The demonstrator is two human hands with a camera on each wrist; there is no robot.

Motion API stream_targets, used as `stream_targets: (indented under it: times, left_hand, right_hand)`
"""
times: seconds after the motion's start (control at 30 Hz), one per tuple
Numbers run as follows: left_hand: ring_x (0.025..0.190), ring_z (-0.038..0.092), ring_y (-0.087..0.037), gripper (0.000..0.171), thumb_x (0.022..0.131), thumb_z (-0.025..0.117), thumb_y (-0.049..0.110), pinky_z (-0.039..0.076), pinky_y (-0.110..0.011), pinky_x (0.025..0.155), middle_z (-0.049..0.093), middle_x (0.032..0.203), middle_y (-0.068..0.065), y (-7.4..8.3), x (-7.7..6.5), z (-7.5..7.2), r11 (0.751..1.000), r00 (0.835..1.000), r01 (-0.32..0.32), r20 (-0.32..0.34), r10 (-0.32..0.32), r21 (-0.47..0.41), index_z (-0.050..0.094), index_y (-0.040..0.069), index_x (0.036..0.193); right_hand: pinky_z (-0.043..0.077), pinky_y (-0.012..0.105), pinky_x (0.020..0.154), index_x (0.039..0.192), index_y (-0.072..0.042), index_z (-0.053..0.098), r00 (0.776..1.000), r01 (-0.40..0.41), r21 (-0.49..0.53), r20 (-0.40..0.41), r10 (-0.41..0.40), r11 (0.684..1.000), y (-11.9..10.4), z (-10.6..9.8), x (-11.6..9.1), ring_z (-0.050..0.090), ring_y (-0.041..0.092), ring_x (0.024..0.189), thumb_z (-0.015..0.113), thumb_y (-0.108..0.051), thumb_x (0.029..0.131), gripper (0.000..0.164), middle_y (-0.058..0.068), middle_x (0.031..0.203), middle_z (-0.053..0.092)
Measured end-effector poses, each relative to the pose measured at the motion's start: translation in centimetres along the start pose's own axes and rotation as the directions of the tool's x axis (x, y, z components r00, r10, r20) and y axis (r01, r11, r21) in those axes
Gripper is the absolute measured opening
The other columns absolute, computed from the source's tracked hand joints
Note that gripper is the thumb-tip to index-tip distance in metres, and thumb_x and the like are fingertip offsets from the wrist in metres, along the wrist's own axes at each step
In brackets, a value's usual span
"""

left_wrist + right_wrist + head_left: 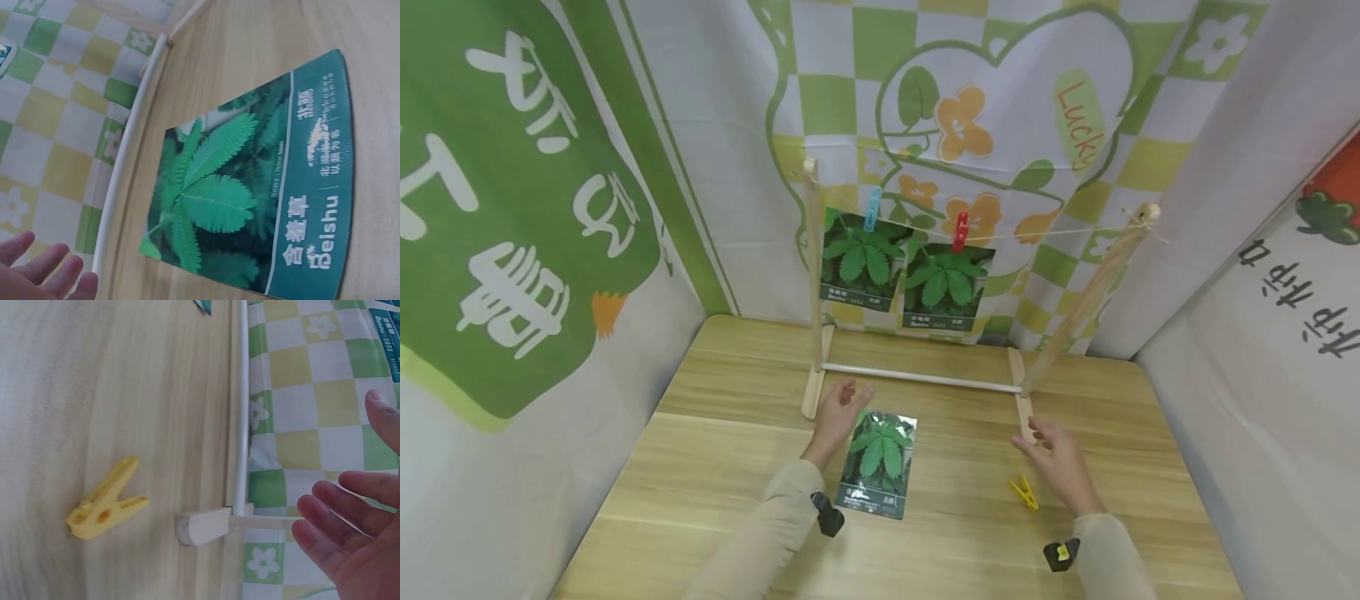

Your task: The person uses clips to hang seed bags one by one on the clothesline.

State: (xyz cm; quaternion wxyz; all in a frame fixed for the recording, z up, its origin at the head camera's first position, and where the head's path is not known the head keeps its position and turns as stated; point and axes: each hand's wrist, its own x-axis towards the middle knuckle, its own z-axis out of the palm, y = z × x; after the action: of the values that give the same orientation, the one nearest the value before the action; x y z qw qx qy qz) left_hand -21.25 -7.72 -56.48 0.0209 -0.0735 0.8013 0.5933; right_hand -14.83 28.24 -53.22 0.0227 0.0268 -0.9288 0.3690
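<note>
A green seed packet (877, 463) with a leaf picture lies on the table, just right of my left hand (837, 423). That hand hovers with loosely bent fingers and holds nothing; its fingertips show at the lower left of the left wrist view, beside the packet (219, 194). My right hand (1062, 463) is held over the right foot of the wooden stand, fingers relaxed, nothing in them. A yellow clothespin (1024, 493) lies on the table to its left, also plain in the right wrist view as a yellow clothespin (106, 500).
Behind the hands stands a wooden frame (815, 275) with a string (1037, 235) across its top and a white rod (925, 379) low down. Two similar packets hang there, one by a blue clothespin (872, 208), one by a red clothespin (960, 232). A patterned curtain (827, 104) hangs behind.
</note>
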Motion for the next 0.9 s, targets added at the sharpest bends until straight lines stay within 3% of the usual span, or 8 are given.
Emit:
stream_targets:
  times: [0.27,0.53,0.73,0.9]
  left_hand:
    - [0.129,0.049,-0.042,0.073,0.089,0.063,0.053,0.045,-0.054,0.104,0.051,0.14,-0.024,-0.9,-0.5,0.6,0.998,0.999,0.046,0.004,-0.046,0.049,0.046,0.004,0.14]
    - [0.128,0.05,-0.043,0.075,0.089,0.063,0.053,0.046,-0.055,0.101,0.05,0.141,-0.026,-1.5,-1.3,1.2,0.984,0.997,0.07,0.022,-0.075,0.167,0.045,0.002,0.141]
    - [0.121,0.056,-0.044,0.074,0.088,0.065,0.051,0.048,-0.057,0.096,0.057,0.134,-0.026,-1.6,-1.8,1.7,0.953,0.998,0.065,-0.007,-0.066,0.295,0.048,-0.001,0.138]
    - [0.118,0.056,-0.046,0.077,0.085,0.067,0.055,0.047,-0.059,0.094,0.06,0.13,-0.026,-1.7,-2.1,2.1,0.908,0.998,0.056,-0.031,-0.047,0.416,0.052,-0.002,0.134]
  right_hand:
    - [0.049,0.055,0.098,0.131,0.008,0.054,1.0,-0.019,-0.027,0.019,0.019,0.999,0.2,0.8,-0.5,0.06,0.039,0.113,0.064,-0.035,0.094,0.058,0.027,0.132,0.057]
    - [0.047,0.056,0.1,0.135,0.007,0.05,0.988,-0.12,-0.038,0.092,0.123,0.992,0.6,1.3,-0.9,0.056,0.042,0.119,0.06,-0.04,0.096,0.063,0.029,0.133,0.055]
    - [0.048,0.059,0.096,0.139,0.008,0.045,0.974,-0.167,-0.077,0.14,0.176,0.983,0.7,1.8,-1.3,0.054,0.047,0.12,0.058,-0.046,0.095,0.07,0.032,0.135,0.052]
    - [0.05,0.059,0.094,0.139,0.009,0.043,0.964,-0.191,-0.114,0.165,0.208,0.975,0.9,2.2,-1.5,0.054,0.049,0.12,0.057,-0.057,0.091,0.083,0.033,0.136,0.05]
